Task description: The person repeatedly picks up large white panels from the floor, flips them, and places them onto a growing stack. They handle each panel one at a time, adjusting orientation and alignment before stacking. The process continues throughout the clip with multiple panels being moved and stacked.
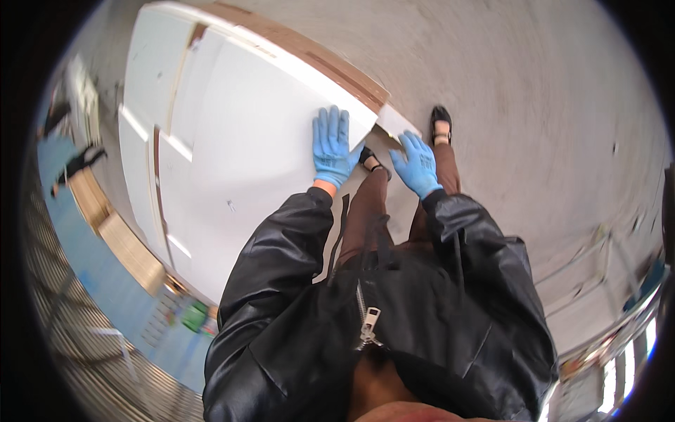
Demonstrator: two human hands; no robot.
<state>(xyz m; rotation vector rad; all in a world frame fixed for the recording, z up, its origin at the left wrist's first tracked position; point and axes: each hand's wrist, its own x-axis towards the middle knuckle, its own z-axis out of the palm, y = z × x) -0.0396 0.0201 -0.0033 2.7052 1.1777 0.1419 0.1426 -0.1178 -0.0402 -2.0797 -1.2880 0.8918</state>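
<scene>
My left hand (330,146), in a blue work glove, lies flat on a large white panel (239,119), close to its near right corner. Its fingers are stretched out and point away from me. The panel is the top of a stack whose brown side (330,67) shows along the far edge. Just past that corner a narrower white piece (398,121) juts out at a lower level. My right hand (416,165), gloved the same way, is beside the end of this piece with fingers extended and thumb apart. Whether its fingertips touch the piece, I cannot tell.
Grey concrete floor (534,105) spreads to the right, with my black shoes (441,116) near the stack. Left of the stack are light wooden boards (130,253), a blue surface (105,281) and a person in dark clothes (79,165). A metal frame (598,260) stands at lower right.
</scene>
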